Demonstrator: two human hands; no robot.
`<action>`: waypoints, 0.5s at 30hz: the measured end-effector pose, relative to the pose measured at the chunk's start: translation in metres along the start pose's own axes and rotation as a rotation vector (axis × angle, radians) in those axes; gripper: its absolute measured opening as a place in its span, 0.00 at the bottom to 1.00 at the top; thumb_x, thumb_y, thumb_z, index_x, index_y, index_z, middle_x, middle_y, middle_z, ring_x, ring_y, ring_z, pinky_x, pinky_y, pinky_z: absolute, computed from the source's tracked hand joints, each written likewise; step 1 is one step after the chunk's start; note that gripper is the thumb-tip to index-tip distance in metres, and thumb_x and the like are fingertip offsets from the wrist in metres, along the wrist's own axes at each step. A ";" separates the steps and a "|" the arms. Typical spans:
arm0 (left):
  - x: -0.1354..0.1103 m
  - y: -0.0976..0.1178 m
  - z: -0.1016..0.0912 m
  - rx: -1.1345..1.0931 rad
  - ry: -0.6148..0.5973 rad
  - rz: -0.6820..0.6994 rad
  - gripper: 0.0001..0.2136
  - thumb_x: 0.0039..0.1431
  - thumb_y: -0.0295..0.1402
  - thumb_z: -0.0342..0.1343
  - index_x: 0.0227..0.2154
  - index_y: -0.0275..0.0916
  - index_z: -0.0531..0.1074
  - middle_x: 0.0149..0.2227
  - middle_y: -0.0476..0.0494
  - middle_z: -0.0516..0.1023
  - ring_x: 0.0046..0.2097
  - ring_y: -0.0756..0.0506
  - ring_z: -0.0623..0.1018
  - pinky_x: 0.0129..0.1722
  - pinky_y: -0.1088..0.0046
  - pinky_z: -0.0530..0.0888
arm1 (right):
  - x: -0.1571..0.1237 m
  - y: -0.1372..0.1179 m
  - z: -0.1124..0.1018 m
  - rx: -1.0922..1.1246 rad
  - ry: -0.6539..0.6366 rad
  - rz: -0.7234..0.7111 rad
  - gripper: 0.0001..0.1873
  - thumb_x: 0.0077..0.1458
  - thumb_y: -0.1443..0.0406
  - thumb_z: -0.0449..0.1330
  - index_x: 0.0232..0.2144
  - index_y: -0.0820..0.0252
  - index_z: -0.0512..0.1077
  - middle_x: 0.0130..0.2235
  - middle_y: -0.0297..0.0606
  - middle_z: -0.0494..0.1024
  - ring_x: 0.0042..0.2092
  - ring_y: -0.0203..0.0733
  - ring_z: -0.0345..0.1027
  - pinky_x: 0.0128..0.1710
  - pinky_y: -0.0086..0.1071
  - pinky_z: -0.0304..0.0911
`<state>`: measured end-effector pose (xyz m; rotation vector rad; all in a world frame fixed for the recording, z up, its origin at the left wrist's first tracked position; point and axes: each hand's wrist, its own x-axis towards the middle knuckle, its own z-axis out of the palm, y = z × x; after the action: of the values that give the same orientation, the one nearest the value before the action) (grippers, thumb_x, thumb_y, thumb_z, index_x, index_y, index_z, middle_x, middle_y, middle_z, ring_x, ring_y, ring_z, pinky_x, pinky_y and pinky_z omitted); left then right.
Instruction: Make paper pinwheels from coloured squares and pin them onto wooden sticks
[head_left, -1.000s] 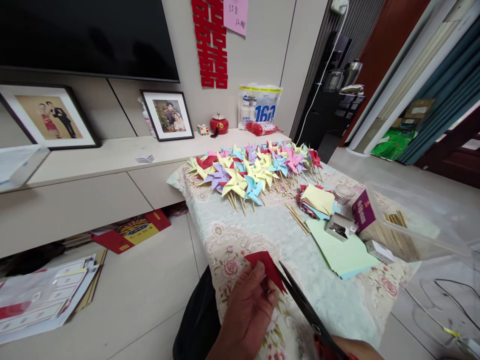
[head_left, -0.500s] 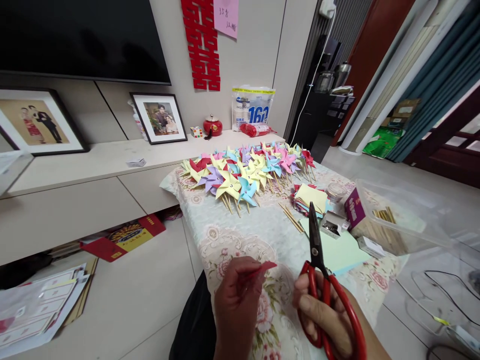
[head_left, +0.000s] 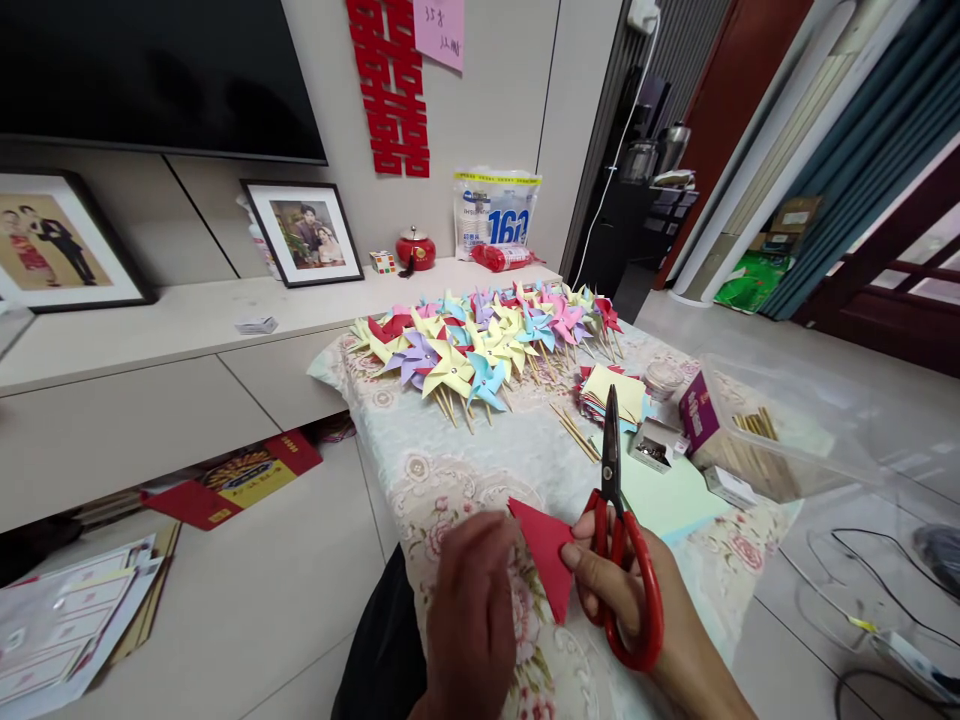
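Observation:
My right hand (head_left: 622,590) grips red-handled scissors (head_left: 612,460), whose dark blades point up and away and look closed. Between its thumb and forefinger it also pinches a folded red paper triangle (head_left: 547,560). To the left of the paper, my left hand (head_left: 476,590) is slightly blurred, its fingers loosely bent and apart from the paper; nothing shows in it. Both hands are above the flowered tablecloth (head_left: 442,480) at the near side. Beyond them stand many paper pinwheels (head_left: 450,370) in yellow, blue, purple, pink and red on thin sticks.
Right of the pinwheels lie a stack of coloured paper squares (head_left: 611,392), loose sticks (head_left: 576,432), a small box of metal fasteners (head_left: 654,446) and light green sheets (head_left: 667,495). A clear plastic bin (head_left: 810,450) holds more sticks. A cabinet (head_left: 180,310) with framed photos stands behind.
The red paper has passed from my left hand to the right hand's fingertips and now shows as a triangle. My left hand has loosened. The scissors have shifted left, and the view has turned slightly right.

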<state>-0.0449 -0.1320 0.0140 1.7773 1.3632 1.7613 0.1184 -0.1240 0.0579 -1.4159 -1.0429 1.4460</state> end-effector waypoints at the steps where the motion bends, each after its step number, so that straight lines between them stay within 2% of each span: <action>1: 0.002 0.001 0.000 -0.127 0.008 -0.211 0.13 0.62 0.27 0.56 0.48 0.43 0.76 0.45 0.41 0.80 0.45 0.44 0.80 0.47 0.68 0.77 | 0.000 0.000 -0.002 -0.032 -0.001 -0.004 0.24 0.49 0.49 0.70 0.35 0.60 0.68 0.20 0.26 0.68 0.20 0.31 0.60 0.20 0.25 0.54; 3: 0.008 0.006 -0.001 -0.470 -0.052 -0.688 0.14 0.62 0.37 0.59 0.49 0.40 0.75 0.42 0.40 0.81 0.38 0.44 0.80 0.39 0.67 0.78 | 0.000 0.000 -0.005 -0.078 -0.019 -0.009 0.22 0.50 0.50 0.69 0.34 0.60 0.68 0.21 0.26 0.68 0.21 0.31 0.59 0.21 0.25 0.54; 4: 0.010 0.008 -0.001 -0.637 -0.111 -0.859 0.17 0.62 0.42 0.58 0.49 0.38 0.75 0.40 0.38 0.81 0.34 0.45 0.79 0.34 0.68 0.77 | 0.000 0.000 -0.006 -0.095 -0.034 -0.007 0.21 0.51 0.50 0.69 0.33 0.59 0.68 0.22 0.26 0.67 0.21 0.31 0.59 0.21 0.24 0.54; 5: 0.011 0.010 -0.001 -0.768 -0.186 -0.957 0.20 0.60 0.45 0.60 0.49 0.37 0.76 0.38 0.39 0.81 0.32 0.46 0.77 0.33 0.69 0.75 | 0.000 0.000 -0.006 -0.109 -0.051 -0.006 0.20 0.51 0.51 0.68 0.33 0.59 0.68 0.22 0.26 0.67 0.22 0.30 0.59 0.21 0.24 0.54; 7: 0.013 0.014 0.000 -0.909 -0.292 -1.031 0.19 0.52 0.42 0.68 0.44 0.37 0.78 0.33 0.43 0.80 0.30 0.49 0.75 0.32 0.72 0.73 | -0.001 -0.002 -0.005 -0.129 -0.092 -0.013 0.19 0.52 0.52 0.69 0.31 0.59 0.68 0.22 0.26 0.65 0.22 0.30 0.57 0.22 0.24 0.53; 9: 0.013 0.015 0.002 -0.956 -0.317 -1.066 0.15 0.44 0.35 0.73 0.36 0.37 0.80 0.29 0.47 0.79 0.30 0.50 0.75 0.33 0.74 0.72 | -0.003 -0.004 -0.004 -0.138 -0.132 -0.019 0.19 0.51 0.53 0.70 0.31 0.59 0.68 0.23 0.25 0.65 0.23 0.30 0.56 0.22 0.24 0.54; 12: 0.014 0.013 0.003 -1.003 -0.230 -1.142 0.12 0.42 0.32 0.74 0.29 0.36 0.80 0.25 0.48 0.78 0.29 0.50 0.75 0.32 0.76 0.73 | -0.009 -0.008 -0.007 -0.153 -0.166 -0.030 0.21 0.52 0.49 0.68 0.33 0.58 0.69 0.26 0.28 0.66 0.25 0.31 0.57 0.23 0.24 0.56; 15: 0.019 0.009 -0.001 -1.061 -0.098 -1.187 0.11 0.41 0.32 0.75 0.28 0.35 0.80 0.25 0.49 0.78 0.26 0.53 0.73 0.27 0.80 0.70 | -0.018 -0.001 -0.018 -0.121 -0.229 -0.018 0.28 0.52 0.41 0.63 0.36 0.58 0.71 0.25 0.29 0.66 0.24 0.32 0.56 0.23 0.26 0.57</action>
<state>-0.0460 -0.1222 0.0329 0.2996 0.7928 1.2008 0.1370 -0.1412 0.0639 -1.3430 -1.3021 1.5811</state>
